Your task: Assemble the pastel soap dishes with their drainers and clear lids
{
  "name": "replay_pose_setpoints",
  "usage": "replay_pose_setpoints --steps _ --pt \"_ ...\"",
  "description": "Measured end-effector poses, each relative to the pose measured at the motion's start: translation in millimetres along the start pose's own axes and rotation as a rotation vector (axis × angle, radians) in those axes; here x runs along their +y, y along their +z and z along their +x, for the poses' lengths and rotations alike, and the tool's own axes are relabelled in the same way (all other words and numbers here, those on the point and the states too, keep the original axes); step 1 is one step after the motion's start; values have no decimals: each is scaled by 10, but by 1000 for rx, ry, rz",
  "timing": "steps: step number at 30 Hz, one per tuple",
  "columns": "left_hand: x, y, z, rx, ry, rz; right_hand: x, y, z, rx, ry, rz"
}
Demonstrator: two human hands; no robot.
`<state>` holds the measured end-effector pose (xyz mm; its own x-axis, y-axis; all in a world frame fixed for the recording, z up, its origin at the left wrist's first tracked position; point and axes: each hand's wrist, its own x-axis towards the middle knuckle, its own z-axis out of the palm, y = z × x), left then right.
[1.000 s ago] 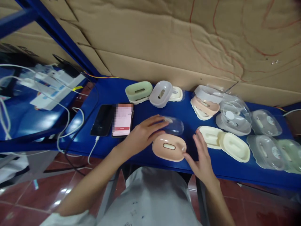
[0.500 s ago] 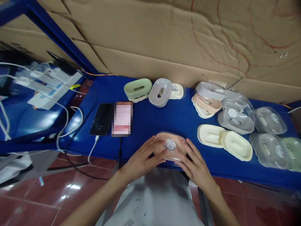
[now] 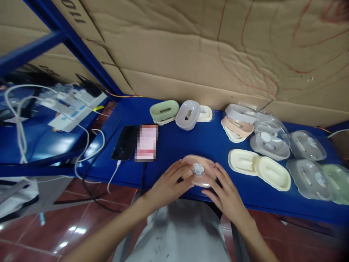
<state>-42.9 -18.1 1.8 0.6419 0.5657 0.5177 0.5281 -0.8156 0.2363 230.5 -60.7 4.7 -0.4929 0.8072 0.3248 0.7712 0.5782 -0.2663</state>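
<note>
A pink soap dish [image 3: 201,160] under a clear lid lies at the front edge of the blue table, between my two hands. It bears a round white sticker [image 3: 198,169] printed with small marks. My left hand [image 3: 170,183] grips the dish from the left, its fingertips near the sticker. From the right, my right hand [image 3: 226,189] holds it with fingers spread over the rim and lid. Both thumbs are near the front side of the dish. Its underside is hidden.
Two cream trays [image 3: 272,173] overlap to the right. Beyond them are lidded grey dishes [image 3: 311,178] and a green one [image 3: 338,182]. At the back stand green [image 3: 165,111] and lilac [image 3: 188,114] dishes. Two phones [image 3: 124,142] with cables lie left, near a power strip [image 3: 73,112].
The camera view has shifted a little, so most things on the table sit lower in the picture. Both hands stay on the pink dish, with little finger movement.
</note>
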Motion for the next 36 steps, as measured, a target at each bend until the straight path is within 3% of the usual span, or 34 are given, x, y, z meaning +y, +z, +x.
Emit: replay_pose_setpoints --steps 4,7,9,11,14,18,23,26,29,31,33,36 --pt "-131 -77 247 -111 -29 -15 112 33 167 55 65 -46" --pt "-414 -161 575 -119 -65 -10 250 21 355 92 124 -141" --pt "-648 -175 830 -70 -202 94 315 1 472 114 181 -219" --pt "-862 -140 1059 -99 -356 212 328 -6 551 136 220 -270" --pt "-1049 -56 1257 -171 -442 270 257 26 575 144 204 -284" --pt "-980 -78 1141 -201 -412 247 89 102 454 121 106 -249" --pt "-629 -368 521 -234 -317 138 -123 133 288 104 -11 -159" --pt "-439 -545 151 -247 -210 30 -196 143 319 49 -72 -130" --pt "-377 -660 6 -313 -157 -92 -206 158 433 -7 -100 -96" --pt "-483 -694 75 -294 -175 -167 -198 158 498 -33 -97 -36" --pt "-735 -693 260 -193 -230 -153 -198 141 517 -26 -75 27" --pt "-1276 -644 648 -102 -412 143 -220 83 449 37 -24 49"
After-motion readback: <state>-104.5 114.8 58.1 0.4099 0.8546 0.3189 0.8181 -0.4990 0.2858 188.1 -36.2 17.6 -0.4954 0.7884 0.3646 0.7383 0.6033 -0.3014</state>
